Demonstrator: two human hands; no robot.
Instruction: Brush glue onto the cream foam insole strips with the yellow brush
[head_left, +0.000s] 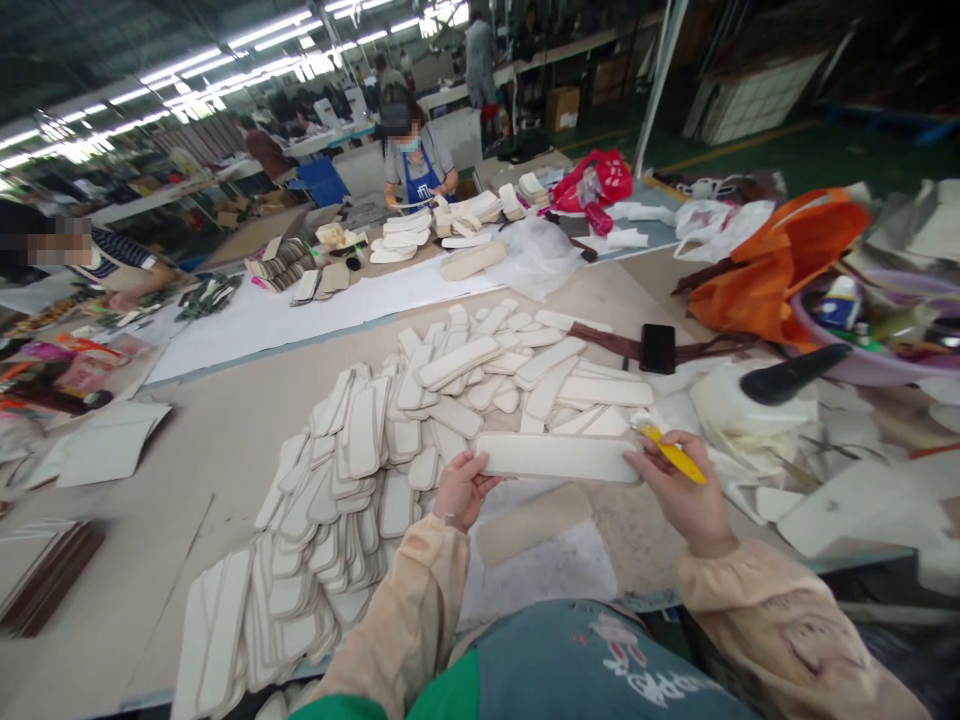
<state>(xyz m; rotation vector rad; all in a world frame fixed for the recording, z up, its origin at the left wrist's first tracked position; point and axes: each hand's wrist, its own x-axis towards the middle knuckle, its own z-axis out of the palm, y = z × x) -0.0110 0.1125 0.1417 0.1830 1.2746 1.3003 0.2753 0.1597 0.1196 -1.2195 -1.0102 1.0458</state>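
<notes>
I hold a long white padded strip (556,457) level in front of me, one end in each hand. My left hand (459,489) pinches its left end. My right hand (679,490) grips the right end and also holds a small brush with a yellow handle (673,455). Under the strip a tan padded piece (532,522) lies on white paper (559,570). A large spread of several similar white strips (390,450) covers the table to my left and ahead.
A black phone (658,348) lies past the pile. On the right are an orange bag (780,260), a purple basin (892,365) and a black handle (795,373). A person in a blue apron (416,165) works at the far end; another person (97,265) sits at left.
</notes>
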